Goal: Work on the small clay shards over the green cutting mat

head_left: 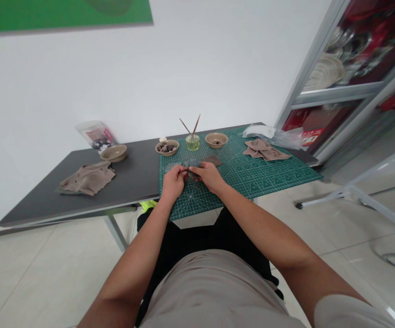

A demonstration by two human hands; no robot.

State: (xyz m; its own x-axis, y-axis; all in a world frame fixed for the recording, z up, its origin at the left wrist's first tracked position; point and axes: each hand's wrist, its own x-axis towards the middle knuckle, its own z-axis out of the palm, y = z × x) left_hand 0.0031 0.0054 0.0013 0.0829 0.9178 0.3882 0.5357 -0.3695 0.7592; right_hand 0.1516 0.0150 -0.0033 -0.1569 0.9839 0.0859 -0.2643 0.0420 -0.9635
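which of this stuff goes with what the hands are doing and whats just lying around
In use: grey cloth, held by left hand and right hand; green cutting mat under them.

Lying about: taupe cloth, second taupe cloth, clear plastic tub, plastic bag, ceramic bowl.

Can't really tell what the grey piece (192, 163) is, since the left hand (173, 182) and right hand (208, 176) cover most of it. Stuff in the bowl (166, 147) is too small to make out, the green panel (61, 11) gets cut off upper left, and the cabinet (351, 59) upper right is blurry and cropped.
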